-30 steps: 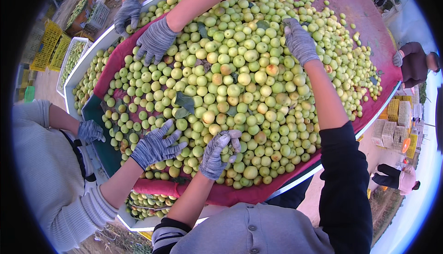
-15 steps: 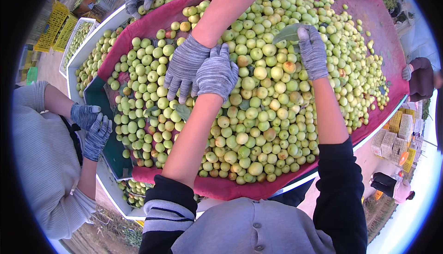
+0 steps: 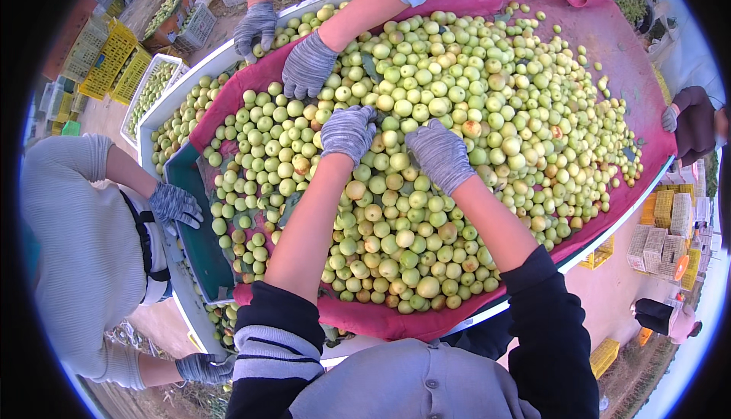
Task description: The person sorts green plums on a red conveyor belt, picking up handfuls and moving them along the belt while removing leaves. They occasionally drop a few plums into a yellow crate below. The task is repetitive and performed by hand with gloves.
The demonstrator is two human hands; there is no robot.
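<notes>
A heap of small round yellow-green fruits (image 3: pixel 396 248), like small apples or jujubes, lies on a dark red cloth (image 3: pixel 384 328). Over its middle, my gloved left hand (image 3: pixel 349 133) has its fingers curled down among the fruits by a dark leaf. Close to its right, my gloved right hand (image 3: pixel 440 152) reaches inward, its fingers bent onto the heap. What lies under the fingers of either hand is hidden. A co-worker's gloved hand (image 3: pixel 310 66) rests on the fruits just beyond my left hand. Another loose leaf (image 3: pixel 371 67) lies farther up.
A white-rimmed trough (image 3: pixel 171 111) with more fruits runs along the left, beside a dark green board (image 3: pixel 199 221). One person (image 3: pixel 84 251) stands at left, another at the far side. Yellow crates (image 3: pixel 110 57) stand back left; more crates (image 3: pixel 653 248) stand at right.
My right hand has come left and nearer, away from a large leaf, to beside my left hand. The co-worker's hand has drawn back from mine. The left person's hands have parted.
</notes>
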